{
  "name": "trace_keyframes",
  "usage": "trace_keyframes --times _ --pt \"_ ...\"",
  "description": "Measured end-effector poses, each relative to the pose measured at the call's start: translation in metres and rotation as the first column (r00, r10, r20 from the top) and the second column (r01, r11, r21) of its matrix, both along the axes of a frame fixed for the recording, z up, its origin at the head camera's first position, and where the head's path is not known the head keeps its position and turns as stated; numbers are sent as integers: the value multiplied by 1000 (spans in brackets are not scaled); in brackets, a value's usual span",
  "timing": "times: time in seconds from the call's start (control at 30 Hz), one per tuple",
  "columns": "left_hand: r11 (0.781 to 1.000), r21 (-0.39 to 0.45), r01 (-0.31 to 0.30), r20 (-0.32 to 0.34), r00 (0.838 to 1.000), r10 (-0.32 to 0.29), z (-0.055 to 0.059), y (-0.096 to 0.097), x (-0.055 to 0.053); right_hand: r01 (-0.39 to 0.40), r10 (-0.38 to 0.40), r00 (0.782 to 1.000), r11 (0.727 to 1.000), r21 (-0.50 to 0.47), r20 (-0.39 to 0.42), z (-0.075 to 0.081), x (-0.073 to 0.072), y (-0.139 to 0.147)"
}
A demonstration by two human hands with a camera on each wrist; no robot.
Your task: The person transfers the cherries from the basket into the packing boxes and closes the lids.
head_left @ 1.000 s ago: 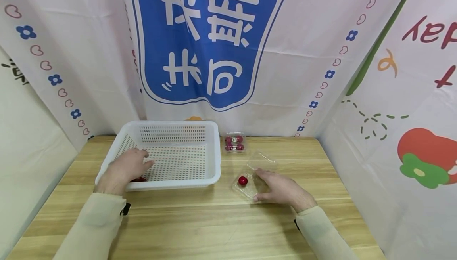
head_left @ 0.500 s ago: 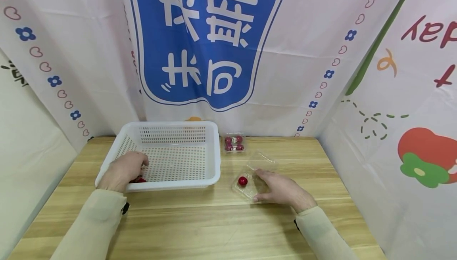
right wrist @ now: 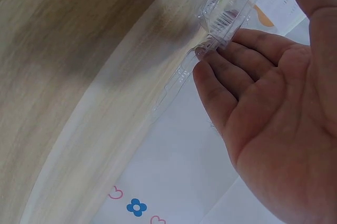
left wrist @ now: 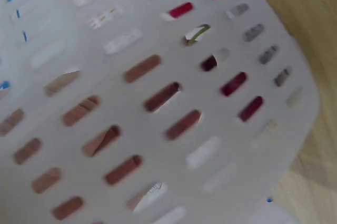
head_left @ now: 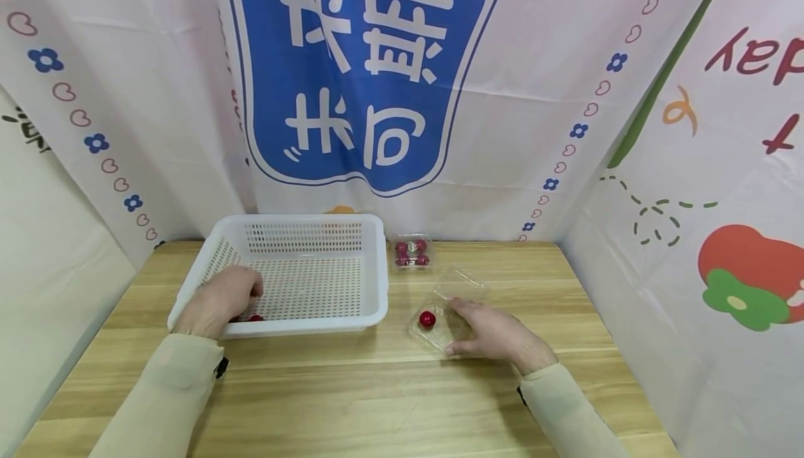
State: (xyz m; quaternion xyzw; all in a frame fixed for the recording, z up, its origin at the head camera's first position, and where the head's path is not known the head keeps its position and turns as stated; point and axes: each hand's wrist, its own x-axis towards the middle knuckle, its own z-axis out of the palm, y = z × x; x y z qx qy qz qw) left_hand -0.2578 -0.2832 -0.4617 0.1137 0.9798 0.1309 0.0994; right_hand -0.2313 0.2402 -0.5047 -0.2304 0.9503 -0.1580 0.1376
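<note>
My left hand (head_left: pixel 226 297) reaches into the white plastic basket (head_left: pixel 377 308), fingers pointing down and drawn together. Red cherries (head_left: pixel 255 318) lie under it by the near wall; I cannot tell whether the fingertips hold one. Through the slots of the basket wall (left wrist: pixel 174 182) in the left wrist view, parts of the hand, dark red fruit and a green stem (left wrist: pixel 198 35) show. My right hand (head_left: pixel 496 332) holds the side of an opened clear plastic box (head_left: pixel 440 338) between thumb and fingers. One cherry (head_left: pixel 427 319) sits in its left part; its lid (head_left: pixel 461 282) lies folded back.
A closed clear box (head_left: pixel 412 251) of several cherries stands behind, close to the basket's right side. The wooden table (head_left: pixel 352 402) ends at a printed cloth (head_left: pixel 502 130) at the back, with more cloth at both sides.
My left hand has drawn its fingers together and down inside the basket, and a cherry shows more to the right below it. The right hand and the opened box have stayed put.
</note>
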Motion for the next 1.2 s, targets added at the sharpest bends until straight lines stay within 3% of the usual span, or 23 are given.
trace_keyframes --times 0.23,0.53,0.77,1.2 --pt "999 -23 33 -76 997 -34 10 15 2 1 -1 1000 1000 -3 2 0 0 0" --pt "996 -6 91 -198 976 -91 17 42 10 2 -2 1000 1000 -1 2 0 0 0" --pt "995 8 104 -232 968 -99 23 63 15 -3 3 1000 1000 2 -3 -1 0 1" --pt "985 42 165 -341 929 -141 30 101 20 -3 3 1000 1000 -2 -3 -1 0 1"
